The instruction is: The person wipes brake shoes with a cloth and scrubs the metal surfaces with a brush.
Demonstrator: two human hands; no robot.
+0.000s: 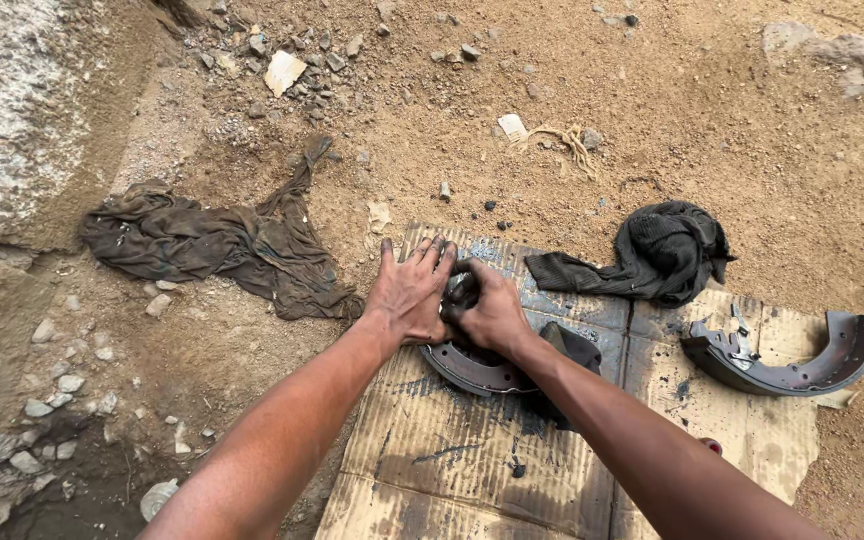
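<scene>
though both hands clasp the brake shoe, finger grip stays unclear.

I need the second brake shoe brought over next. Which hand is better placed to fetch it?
Probably the right hand: the second brake shoe lies out on its side of the cardboard. The left hand would have to cross over.

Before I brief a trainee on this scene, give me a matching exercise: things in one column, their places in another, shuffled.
Things:
1. curved brake shoe under both hands
2. second brake shoe
3. black rag
4. brown cloth

Places:
a. on dirt, left of the cardboard
b. cardboard's right end
c. middle of the cardboard
d. cardboard's far edge

Pairs: 1-c, 2-b, 3-d, 4-a
</scene>
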